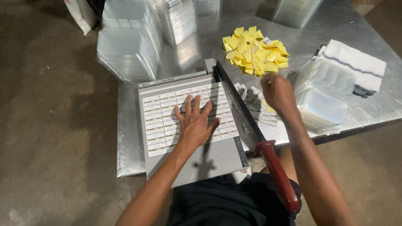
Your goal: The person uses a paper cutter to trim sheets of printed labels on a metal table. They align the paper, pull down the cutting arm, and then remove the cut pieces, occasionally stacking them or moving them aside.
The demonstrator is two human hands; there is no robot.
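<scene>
My left hand [194, 121] lies flat, fingers spread, on a white sheet of printed labels [161, 121]. The sheet rests on the bed of a grey paper cutter [209, 161]. The cutter's long blade arm [238, 104] runs along the sheet's right edge and ends in a red handle [279, 175] near my body. My right hand [278, 92] hovers to the right of the blade with its fingers curled shut, slightly blurred. It is just above a loose heap of cut label strips [255, 104]. I see nothing in it.
A metal table [188, 58] carries everything. A pile of yellow paper tags [254, 51] lies behind the strips. Stacks of clear plastic containers stand at the back left [127, 42] and right [324, 94], with a folded white cloth [356, 62] beyond. Concrete floor [54, 125] lies left.
</scene>
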